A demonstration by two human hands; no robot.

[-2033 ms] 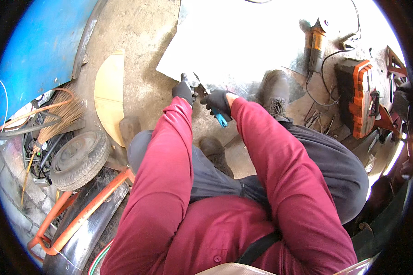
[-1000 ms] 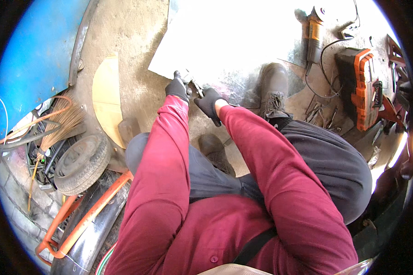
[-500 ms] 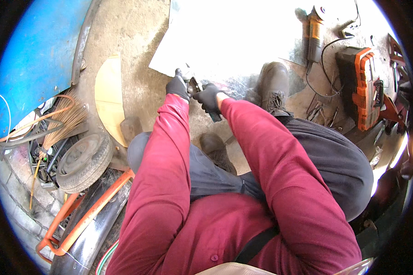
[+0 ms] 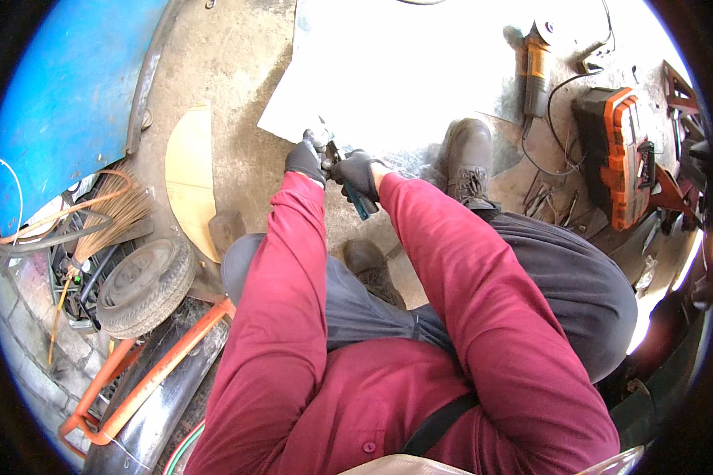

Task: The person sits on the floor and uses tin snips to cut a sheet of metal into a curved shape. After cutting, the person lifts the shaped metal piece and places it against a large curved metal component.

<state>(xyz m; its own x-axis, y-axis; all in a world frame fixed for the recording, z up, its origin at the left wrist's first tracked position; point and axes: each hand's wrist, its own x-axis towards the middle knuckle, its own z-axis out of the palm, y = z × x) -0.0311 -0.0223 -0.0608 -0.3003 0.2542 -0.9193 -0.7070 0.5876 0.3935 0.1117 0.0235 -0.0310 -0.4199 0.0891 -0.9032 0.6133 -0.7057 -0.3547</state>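
Observation:
A large, shiny metal sheet (image 4: 388,79) lies on the floor in front of me, its far part washed out by glare. At its near edge, my gloved left hand (image 4: 306,154) is closed on the sheet's edge, next to a small bent-up bit of metal. Close beside it, my gloved right hand (image 4: 356,172) is closed round a pair of tin snips, whose blue-green handle (image 4: 361,207) sticks out below the fist. The dark jaws meet the sheet's edge between my hands; glove and glare partly hide them. My boot (image 4: 469,154) rests against the sheet, right of my hands.
An angle grinder (image 4: 537,71) with a trailing cord lies at the upper right, near a black and orange toolbox (image 4: 626,158). A half-round cardboard piece (image 4: 190,178) is at left, with a wheel (image 4: 146,285), a twig broom (image 4: 115,210) and a blue panel (image 4: 71,95) beyond.
My right hand has turned slightly on the snips, and more of the blue-green handle shows below it. Both hands stay at the sheet's near edge. The whole view has shifted a little.

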